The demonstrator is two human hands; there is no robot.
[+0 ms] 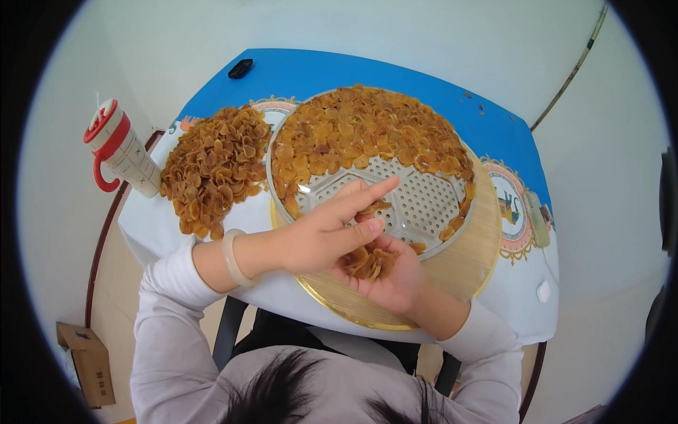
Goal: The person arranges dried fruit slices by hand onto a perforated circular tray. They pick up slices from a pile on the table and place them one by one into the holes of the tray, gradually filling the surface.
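Observation:
Above the near part of a perforated metal steamer tray (431, 199), my left hand (331, 228), with a pale bangle at the wrist, has a thin brown dried slice (376, 206) at its fingers. My right hand (394, 275) is cupped palm up just below it, around several more brown slices (368, 263). Overlapping amber slices (365, 127) cover the tray's far part and run down both sides of its rim. The tray rests on a round woven mat (476, 259) with a gold edge. A heap of loose slices (217, 164) lies left of the tray.
A cup with a red handle and straw (122, 146) stands at the table's left edge. A small black object (241, 69) lies on the blue table top (296, 69). On the right are a clear case (537, 217) and a small white object (543, 291). A cardboard box (90, 365) stands on the floor.

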